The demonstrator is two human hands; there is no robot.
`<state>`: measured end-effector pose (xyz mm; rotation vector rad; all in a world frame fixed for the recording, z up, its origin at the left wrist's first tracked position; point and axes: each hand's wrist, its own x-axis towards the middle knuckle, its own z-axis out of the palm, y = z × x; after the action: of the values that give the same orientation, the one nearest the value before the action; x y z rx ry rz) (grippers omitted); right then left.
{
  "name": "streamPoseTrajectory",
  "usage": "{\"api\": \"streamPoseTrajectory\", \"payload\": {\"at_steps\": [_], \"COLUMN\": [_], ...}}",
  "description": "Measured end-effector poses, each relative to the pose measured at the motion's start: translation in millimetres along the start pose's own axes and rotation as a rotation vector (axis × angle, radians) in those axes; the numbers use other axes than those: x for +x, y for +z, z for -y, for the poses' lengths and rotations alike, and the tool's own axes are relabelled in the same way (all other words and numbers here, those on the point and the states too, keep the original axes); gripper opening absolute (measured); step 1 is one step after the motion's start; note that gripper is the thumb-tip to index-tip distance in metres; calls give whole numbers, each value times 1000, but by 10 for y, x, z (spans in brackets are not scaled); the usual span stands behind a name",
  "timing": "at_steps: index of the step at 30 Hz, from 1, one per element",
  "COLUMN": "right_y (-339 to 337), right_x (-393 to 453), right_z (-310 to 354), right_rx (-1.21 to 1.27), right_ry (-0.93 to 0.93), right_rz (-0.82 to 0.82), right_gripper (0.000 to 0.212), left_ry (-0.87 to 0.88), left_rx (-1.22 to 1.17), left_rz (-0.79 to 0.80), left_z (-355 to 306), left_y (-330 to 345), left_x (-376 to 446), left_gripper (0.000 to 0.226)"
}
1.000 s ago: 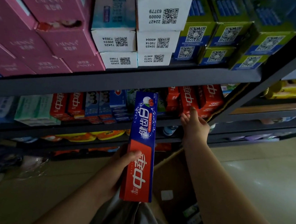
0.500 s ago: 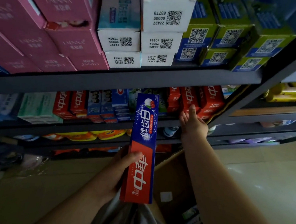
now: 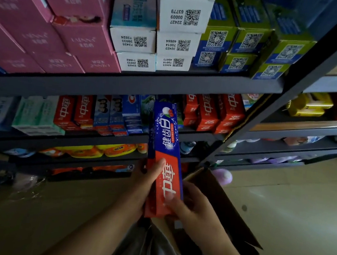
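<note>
Red-blue toothpaste box [image 3: 165, 135]: left hand [image 3: 147, 185], right hand [image 3: 190, 208] grip it; carton [image 3: 218, 202] contents unclear.

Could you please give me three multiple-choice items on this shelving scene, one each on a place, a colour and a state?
1. On the upper shelf, the pink boxes stand at:
A. its left end
B. its middle
C. its right end

2. The toothpaste box in hand is coloured:
A. green and white
B. yellow all over
C. blue above, red below

3. The toothpaste box is:
A. lying flat
B. held on end
C. torn open

Answers:
1 A: the pink boxes fill the left of the shelf, with white and green ones further right.
2 C: its upper half is blue and its lower half red.
3 B: the left hand and the right hand hold its red end, and its blue end points up.
</note>
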<state>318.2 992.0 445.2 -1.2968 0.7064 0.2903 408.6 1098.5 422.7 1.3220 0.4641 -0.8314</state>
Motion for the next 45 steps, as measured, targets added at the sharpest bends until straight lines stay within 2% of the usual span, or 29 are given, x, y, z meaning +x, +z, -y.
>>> {"api": "streamPoseTrajectory", "payload": {"at_steps": [1, 2, 4, 5, 9, 11, 13, 17, 18, 21, 28, 32, 35, 41, 45], "right_y": [-3, -13, -58, -91, -255, -357, -463, -636, -652, -635, -583, -533, -472, -432, -362], "right_x": [-19, -40, -100, -120, -150, -84, 24, 329, 407, 630, 1023, 1097, 1132, 1238, 1272], "right_z": [-16, -41, -39, -49, -83, -71, 2, 264, 337, 514, 629, 657, 686, 791, 879], "right_rx": [-66, -60, 41, 92, 252, 354, 391, 365, 349, 338, 386, 570, 719, 671, 754], "right_ry": [-26, -33, -29, -37, -107, -119, -132, -179, -177, -192, -155, -101, -82, -60, -81], "right_rz": [11, 18, 2, -4, -77, -123, -182, -242, -244, -272, -412, -480, -474, -497, -527], "right_gripper": [65, 66, 52, 48, 42, 62, 85, 99, 98, 72, 27, 23, 29, 35, 36], "left_ry": [-1, -5, -25, -13, 37, 44, 49, 37, 36, 43, 50, 27, 2, -9, -7], "left_rx": [8, 22, 54, 69, 140, 160, 166, 181, 183, 189, 199, 192, 200, 196, 186], "left_rz": [-4, -1, 7, -10, -66, -71, -84, -107, -111, -122, -120, -122, -126, -136, -125], "left_z": [9, 14, 39, 49, 46, 35, 20, 5, -2, -31, -87, -119, -138, -156, -156], "left_y": [8, 17, 19, 14, -1, -26, -47, -75, -80, -89, -100, -100, -109, -132, -157], "left_x": [-9, -26, -42, -39, -57, -101, -143, -169, -166, -163, -134, -117, -125, -142, -160], "left_gripper": [94, 99, 102, 96, 44, 25, 16, 17, 18, 20, 21, 18, 13, 14, 11]}}
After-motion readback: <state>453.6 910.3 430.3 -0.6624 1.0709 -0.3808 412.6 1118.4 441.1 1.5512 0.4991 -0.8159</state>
